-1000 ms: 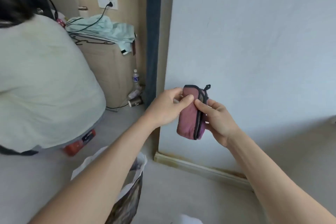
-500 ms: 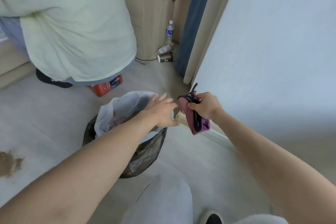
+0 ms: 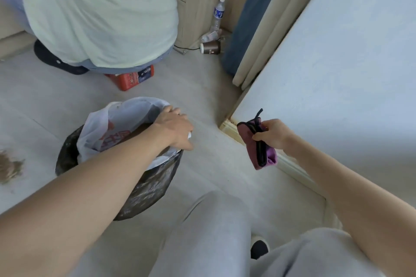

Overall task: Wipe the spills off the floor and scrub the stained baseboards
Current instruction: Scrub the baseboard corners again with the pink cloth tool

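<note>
Purple cloth, folded and edged in black, hung from your right hand, whose fingers were curled tight around its upper part. It hung just in front of the baseboard, apart from it, near the corner where the brownish stains showed. Your left hand lay over the far rim of the bin, touching the white bag that lined it; whether those fingers gripped the bag or only rested on it, I could not tell.

You looked to be between steps: cloth ready, nothing yet wiped. I judged the scrubbing of the baseboard to be next, since the cloth was already close to it. That move would call for lowering the cloth until it pressed flat against the stained strip, then rubbing along its length. The bin stood near your knees and might have needed shifting aside first.

Counted: one cloth, one bin with one bag, and one brown spill on the floor at the left edge, well apart from both hands. One stained run of baseboard showed along the pale wall. Near the blue curtain stood one plastic bottle and one paper cup on its side. One other person crouched beyond the bin, with a red box beside them.
</note>
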